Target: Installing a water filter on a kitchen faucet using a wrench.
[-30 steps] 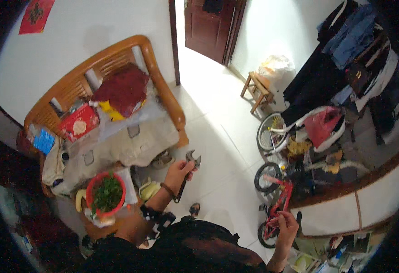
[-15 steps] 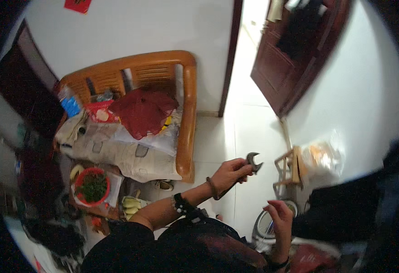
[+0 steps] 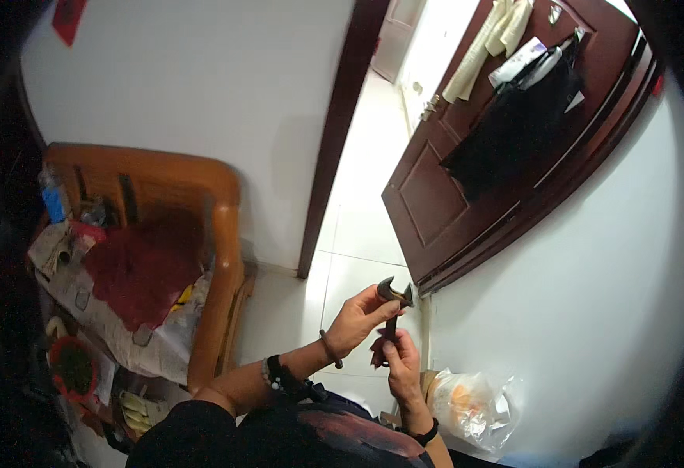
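Note:
My left hand (image 3: pixel 361 321) is closed on a dark metal open-end wrench (image 3: pixel 392 324), its thumb and fingers just below the jaws. The open jaws point up and to the right. Just below, my right hand (image 3: pixel 406 368) is closed around the lower part of the handle. A small dark red piece (image 3: pixel 378 351), perhaps cloth, shows beside the handle at the right fingers; what it is I cannot tell. The handle's lower end is hidden by the right hand.
A wooden bench (image 3: pixel 229 234) with a dark red cloth (image 3: pixel 143 269) stands at left. Near it sits a red basin (image 3: pixel 61 390) of greens. An open brown door (image 3: pixel 443 179) with hanging bags is ahead on the right. A clear plastic bag (image 3: pixel 474 409) lies at lower right.
My right hand has come up from the lower right to the wrench handle, where the dark red piece now shows. The wrench has turned jaws-up. The view has swung to the right.

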Available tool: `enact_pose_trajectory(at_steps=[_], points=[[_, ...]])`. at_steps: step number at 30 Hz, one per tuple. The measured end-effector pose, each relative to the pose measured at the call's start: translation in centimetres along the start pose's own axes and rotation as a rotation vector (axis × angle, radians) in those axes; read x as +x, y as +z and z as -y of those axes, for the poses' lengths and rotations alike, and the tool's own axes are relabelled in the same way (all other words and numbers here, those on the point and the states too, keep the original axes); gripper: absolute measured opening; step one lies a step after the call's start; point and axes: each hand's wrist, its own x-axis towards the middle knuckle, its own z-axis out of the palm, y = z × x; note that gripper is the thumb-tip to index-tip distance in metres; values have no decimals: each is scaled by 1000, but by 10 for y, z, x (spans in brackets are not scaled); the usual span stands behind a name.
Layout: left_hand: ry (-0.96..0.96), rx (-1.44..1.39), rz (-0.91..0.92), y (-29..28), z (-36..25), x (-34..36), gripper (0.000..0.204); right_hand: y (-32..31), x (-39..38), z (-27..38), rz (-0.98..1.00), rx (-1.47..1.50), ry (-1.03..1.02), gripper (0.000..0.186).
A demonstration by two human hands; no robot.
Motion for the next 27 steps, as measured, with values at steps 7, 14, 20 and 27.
enact_pose_trajectory(at_steps=[7, 14, 20, 27], points=[[-205, 0, -44, -17, 39, 188, 37, -113, 150, -17, -146, -64, 45, 13], [58, 143, -353, -37, 24, 361, 27, -188, 358, 19, 38, -391, -50, 17], [208, -9, -599, -99, -24, 462, 26, -178, 533, 25, 349, -403, -92, 19], [335, -84, -810, -190, -77, 563, 36, -133, 694, 12, 534, -360, -128, 14]])
